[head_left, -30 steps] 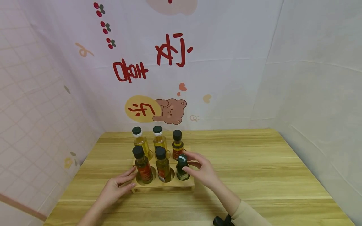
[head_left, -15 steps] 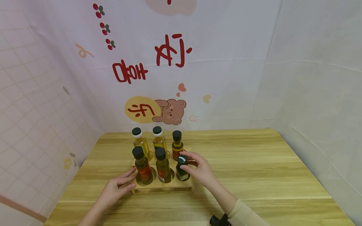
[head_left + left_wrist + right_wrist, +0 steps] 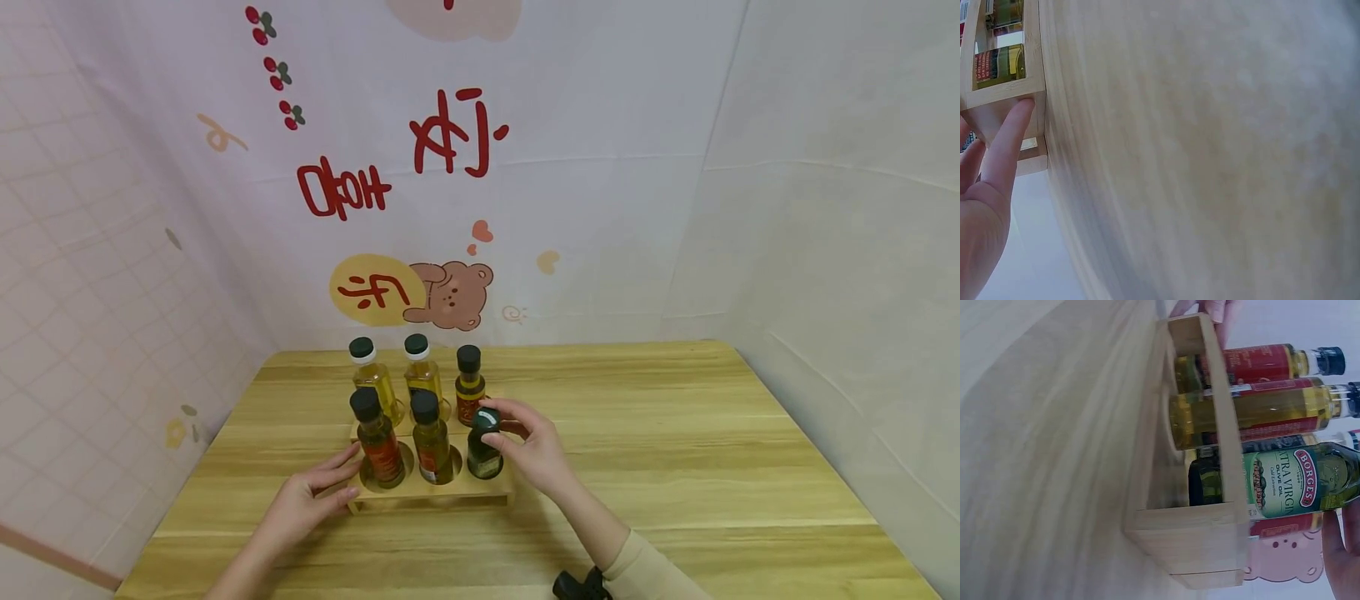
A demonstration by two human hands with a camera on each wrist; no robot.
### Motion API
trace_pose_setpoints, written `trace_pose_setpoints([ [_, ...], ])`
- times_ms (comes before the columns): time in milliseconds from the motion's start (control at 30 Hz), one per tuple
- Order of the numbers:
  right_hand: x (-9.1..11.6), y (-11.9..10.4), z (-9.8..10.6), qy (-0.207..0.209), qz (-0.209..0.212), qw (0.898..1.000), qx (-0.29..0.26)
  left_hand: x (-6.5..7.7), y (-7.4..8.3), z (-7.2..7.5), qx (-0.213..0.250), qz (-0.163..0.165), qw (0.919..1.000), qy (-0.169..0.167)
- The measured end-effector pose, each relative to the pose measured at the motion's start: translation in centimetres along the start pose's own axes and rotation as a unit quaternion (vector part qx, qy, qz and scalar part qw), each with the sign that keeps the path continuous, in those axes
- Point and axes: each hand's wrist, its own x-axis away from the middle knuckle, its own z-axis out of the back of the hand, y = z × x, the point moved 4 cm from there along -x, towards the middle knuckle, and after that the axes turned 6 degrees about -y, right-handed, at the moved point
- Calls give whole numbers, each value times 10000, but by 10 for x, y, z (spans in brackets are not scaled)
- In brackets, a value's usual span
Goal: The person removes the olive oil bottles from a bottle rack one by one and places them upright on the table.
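Note:
In the head view a two-tier wooden bottle rack [image 3: 472, 493] holds two rows of oil bottles. At its front right, my right hand [image 3: 542, 454] pinches the dark cap end of a green olive oil bottle [image 3: 485, 458] between thumb and fingers. The right wrist view shows that bottle's "Borges extra virgin olive oil" label [image 3: 1282, 481], its base down inside the rack's opening. My left hand [image 3: 303, 504] rests its extended fingers against the rack's left end, with one fingertip [image 3: 1021, 107] on the end board in the left wrist view.
Two red-labelled bottles, one at the left [image 3: 381, 454] and one in the middle [image 3: 432, 450], share the front row. Behind stand two pale oil bottles [image 3: 385, 389] and a dark-capped one [image 3: 470, 387]. A black object [image 3: 581, 585] lies near my right sleeve. Printed cloth hangs behind the table [image 3: 675, 450].
The olive oil bottle's cap has shifted slightly to the right and back, with my right fingers staying on it. My left hand and the rack look the same.

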Motion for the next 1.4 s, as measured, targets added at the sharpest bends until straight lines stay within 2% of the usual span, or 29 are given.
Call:
trace_pose_setpoints([
  [300, -3, -14, 10, 303, 409, 9987, -17, 1, 2, -1, 413, 117, 9991, -58],
  [600, -4, -25, 23, 566, 421, 9975, 21, 1, 0, -1, 563, 283, 9979, -133],
  [733, -3, -25, 32, 684, 287, 9972, -45, 1, 0, -1, 578, 299, 9978, -149],
  [1067, 8, -16, 67, 1010, -41, 9948, 81, 1, -1, -1, 620, 299, 9975, -177],
  [1400, 22, 8, 115, 1272, -320, 9893, 636, 0, -4, -1, 652, 447, 9967, -180],
])
